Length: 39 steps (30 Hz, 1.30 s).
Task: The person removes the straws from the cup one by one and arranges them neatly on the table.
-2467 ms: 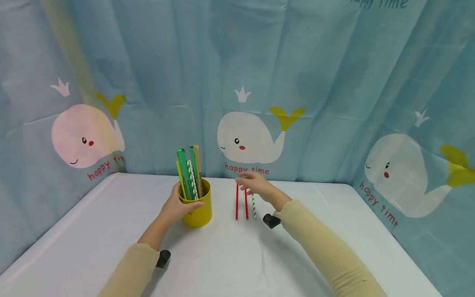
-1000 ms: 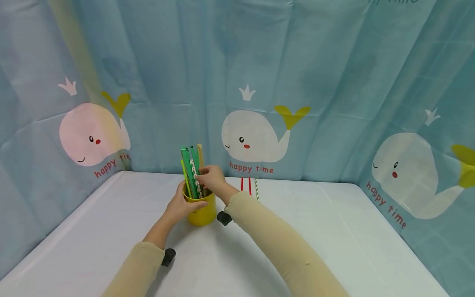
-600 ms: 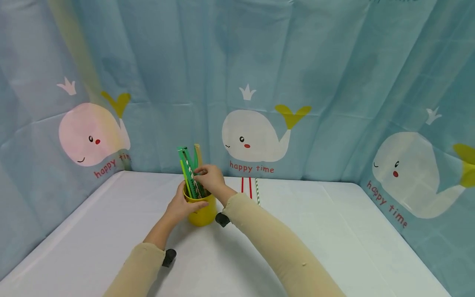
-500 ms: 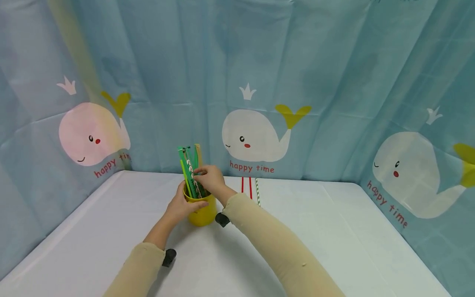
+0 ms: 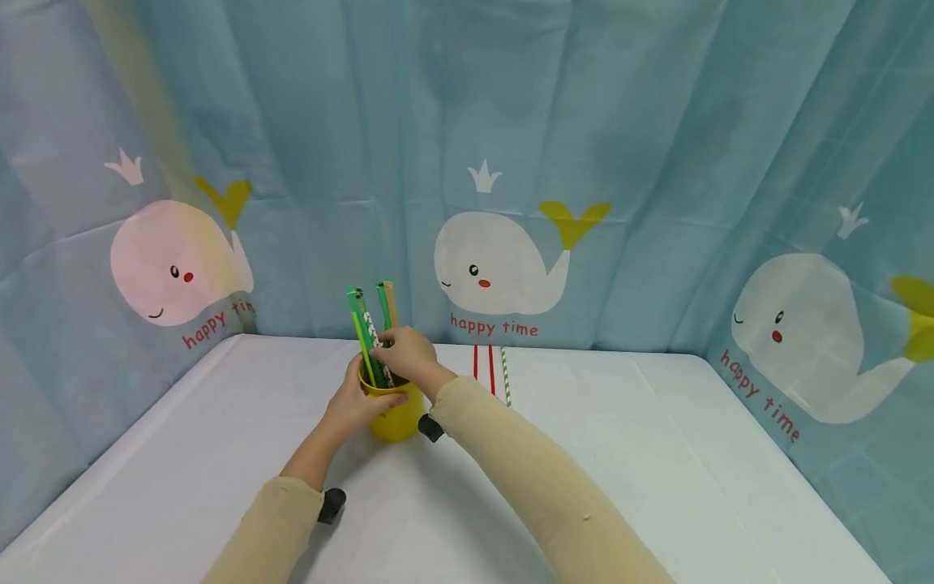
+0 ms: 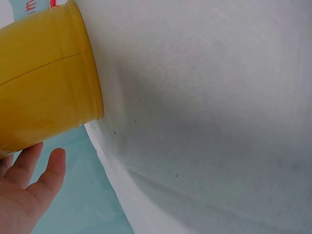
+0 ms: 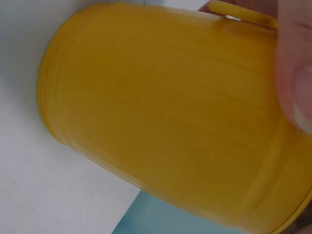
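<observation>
Gripping the yellow cup, at 11 o'clock on the table, my left hand wraps its 9 o'clock side, thumb along the rim. My right hand has its fingers bent among the upright straws above the cup's 2 o'clock edge; I can't tell whether they pinch one. Two red straws and a green-and-white striped straw lie just past 12 o'clock.
</observation>
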Tool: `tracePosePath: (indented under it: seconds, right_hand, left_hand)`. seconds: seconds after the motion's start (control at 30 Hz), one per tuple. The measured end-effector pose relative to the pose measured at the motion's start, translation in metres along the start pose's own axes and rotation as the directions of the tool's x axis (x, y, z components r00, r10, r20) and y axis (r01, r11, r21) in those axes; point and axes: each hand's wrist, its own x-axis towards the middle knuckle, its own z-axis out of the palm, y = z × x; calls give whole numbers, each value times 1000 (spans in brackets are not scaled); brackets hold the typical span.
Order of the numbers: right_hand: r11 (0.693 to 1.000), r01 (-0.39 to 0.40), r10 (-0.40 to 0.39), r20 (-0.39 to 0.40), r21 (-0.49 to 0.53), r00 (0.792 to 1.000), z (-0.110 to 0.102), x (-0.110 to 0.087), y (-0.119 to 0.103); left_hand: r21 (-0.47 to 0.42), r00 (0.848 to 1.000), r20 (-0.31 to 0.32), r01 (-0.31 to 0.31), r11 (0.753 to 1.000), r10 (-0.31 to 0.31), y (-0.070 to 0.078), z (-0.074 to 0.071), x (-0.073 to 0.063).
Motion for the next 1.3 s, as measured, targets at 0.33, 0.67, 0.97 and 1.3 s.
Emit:
tracePosePath:
  seconds: [0.33, 0.67, 0.97, 1.3]
  right_hand:
    - [999, -4, 4, -21, 33, 1000, -1, 1, 1]
    - [947, 7, -3, -11, 320, 1000, -11, -5, 12]
    - [873, 40, -36, -16, 487, 999, -24, -16, 20]
    - [774, 177, -167, -73, 608, 983, -42, -24, 39]
  left_hand:
    - [-19, 1000, 4, 13, 1000, -13, -1, 1, 0]
    - [16, 1000, 20, -16, 1000, 15, 2, -2, 1]
    - [-81, 988, 35, -149, 986, 152, 4, -7, 4]
    - [-114, 979, 47, -191, 975, 197, 1, -9, 13]
